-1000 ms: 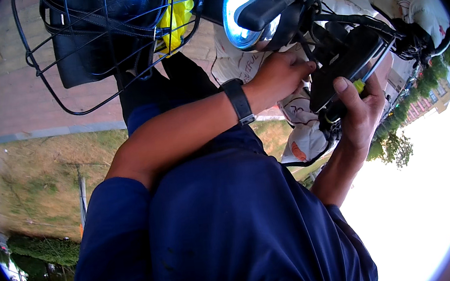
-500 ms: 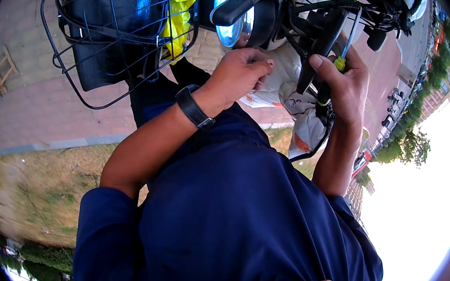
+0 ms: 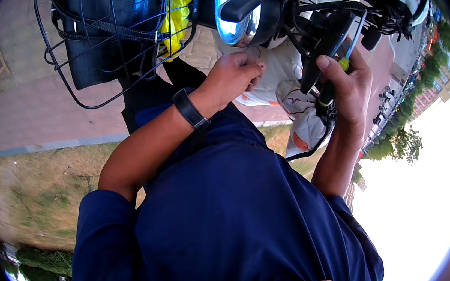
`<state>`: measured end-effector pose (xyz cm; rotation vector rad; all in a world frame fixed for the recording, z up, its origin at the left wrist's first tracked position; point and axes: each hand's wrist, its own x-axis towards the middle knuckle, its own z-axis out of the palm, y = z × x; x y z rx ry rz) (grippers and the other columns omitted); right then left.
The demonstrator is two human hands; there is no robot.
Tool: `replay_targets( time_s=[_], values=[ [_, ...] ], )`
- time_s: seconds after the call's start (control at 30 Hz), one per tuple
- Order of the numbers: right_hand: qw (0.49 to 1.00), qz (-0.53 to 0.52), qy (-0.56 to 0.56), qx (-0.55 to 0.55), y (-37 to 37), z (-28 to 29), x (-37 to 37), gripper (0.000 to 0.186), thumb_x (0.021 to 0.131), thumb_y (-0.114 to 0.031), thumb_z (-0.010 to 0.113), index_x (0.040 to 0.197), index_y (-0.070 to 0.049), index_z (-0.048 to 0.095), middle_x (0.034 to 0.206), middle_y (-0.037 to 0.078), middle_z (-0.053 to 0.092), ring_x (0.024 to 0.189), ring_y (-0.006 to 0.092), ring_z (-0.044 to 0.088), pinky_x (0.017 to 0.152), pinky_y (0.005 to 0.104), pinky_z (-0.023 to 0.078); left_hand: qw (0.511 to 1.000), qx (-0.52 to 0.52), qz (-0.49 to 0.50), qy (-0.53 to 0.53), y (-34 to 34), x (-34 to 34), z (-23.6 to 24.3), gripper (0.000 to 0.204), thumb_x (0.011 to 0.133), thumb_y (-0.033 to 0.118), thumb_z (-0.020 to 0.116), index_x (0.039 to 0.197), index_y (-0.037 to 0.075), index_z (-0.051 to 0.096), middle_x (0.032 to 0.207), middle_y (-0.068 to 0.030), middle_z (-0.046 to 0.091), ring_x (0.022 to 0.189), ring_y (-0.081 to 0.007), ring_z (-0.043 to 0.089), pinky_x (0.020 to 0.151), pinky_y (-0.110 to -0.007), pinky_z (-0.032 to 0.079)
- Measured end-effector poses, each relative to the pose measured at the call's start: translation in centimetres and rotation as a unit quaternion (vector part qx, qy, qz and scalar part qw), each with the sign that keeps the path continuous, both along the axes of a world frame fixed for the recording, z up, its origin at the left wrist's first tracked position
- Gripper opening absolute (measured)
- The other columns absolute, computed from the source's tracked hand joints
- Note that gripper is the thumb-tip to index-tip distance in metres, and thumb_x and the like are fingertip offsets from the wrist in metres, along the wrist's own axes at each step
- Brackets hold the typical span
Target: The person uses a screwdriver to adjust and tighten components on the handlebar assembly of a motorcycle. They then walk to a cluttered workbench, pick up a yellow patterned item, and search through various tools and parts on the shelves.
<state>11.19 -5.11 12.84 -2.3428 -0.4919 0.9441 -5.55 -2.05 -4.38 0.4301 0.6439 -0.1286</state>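
A screwdriver [image 3: 348, 53] with a yellow-green and black handle is held up near the handlebar of a scooter, just right of the big round headlight [image 3: 234, 9]. The right hand [image 3: 348, 86] has a closed grip around the screwdriver's handle, with the thumb pressed up along a black part of the handlebar [image 3: 330, 41]. The thin metal shaft points up and to the right. The left hand [image 3: 232, 76] sits just under the headlight, with its fingers pinched together on something small; I cannot tell what it has in its grip. A black watch [image 3: 191, 108] wraps the left wrist. The headlight glass shines blue, and a black lever [image 3: 246, 4] crosses in front of it. To the left of the headlight hangs a black wire basket [image 3: 116, 47] with a dark bag inside it and something bright yellow [image 3: 178, 11] next to it. A white cloth cover [image 3: 291, 89] with orange spots lies behind the hands and runs up to the top right. The person wears a dark blue shirt [image 3: 227, 217] that fills the lower middle. Behind are a brick path [image 3: 36, 116], dry grass [image 3: 38, 187] and trees [image 3: 401, 144] on the right.
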Motion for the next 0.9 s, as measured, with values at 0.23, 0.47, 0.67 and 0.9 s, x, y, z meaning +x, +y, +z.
replay_targets(
  time_s=[0.23,0.47,0.67,0.9],
  values=[
    [1.0,0.004,-0.031,-0.005,-0.5,-0.4,0.0,0.052,0.076,-0.013,0.079,0.123,0.002,0.062,0.081,0.0,0.064,0.067,0.0055,0.055,0.062,0.0185,0.043,0.997,-0.055,0.042,-0.018,-0.9,0.0,-0.8,0.021,0.096,0.02,0.061,0.102,0.001,0.065,0.086,-0.0024,0.064,0.074,-0.0088,0.058,0.069,-0.024,0.051],
    [0.999,-0.009,-0.031,0.027,-0.3,-0.9,-0.3,0.044,0.076,-0.014,0.078,0.115,0.002,0.064,0.083,0.001,0.065,0.067,0.0068,0.057,0.062,0.0189,0.044,0.997,-0.058,0.04,-0.023,-1.4,-0.3,-1.9,0.021,0.096,0.02,0.061,0.104,0.0,0.064,0.087,-0.0015,0.064,0.074,-0.0089,0.057,0.07,-0.024,0.051],
    [0.999,0.005,-0.036,0.025,-0.4,-1.0,-0.2,0.04,0.075,-0.018,0.079,0.108,0.002,0.066,0.081,0.004,0.067,0.066,0.0085,0.059,0.062,0.0195,0.046,0.997,-0.054,0.039,-0.028,-1.2,-0.5,-2.2,0.022,0.096,0.02,0.061,0.104,0.0,0.064,0.088,-0.0016,0.064,0.075,-0.0089,0.057,0.071,-0.024,0.051],
    [0.999,0.007,-0.045,0.02,-0.6,-1.0,0.1,0.044,0.073,-0.023,0.081,0.107,0.002,0.066,0.082,0.004,0.067,0.067,0.0086,0.06,0.061,0.0192,0.047,0.997,-0.053,0.049,-0.032,-1.1,-0.6,-2.2,0.022,0.096,0.02,0.062,0.104,0.0,0.065,0.088,-0.002,0.065,0.076,-0.009,0.058,0.071,-0.024,0.05]
  ],
)
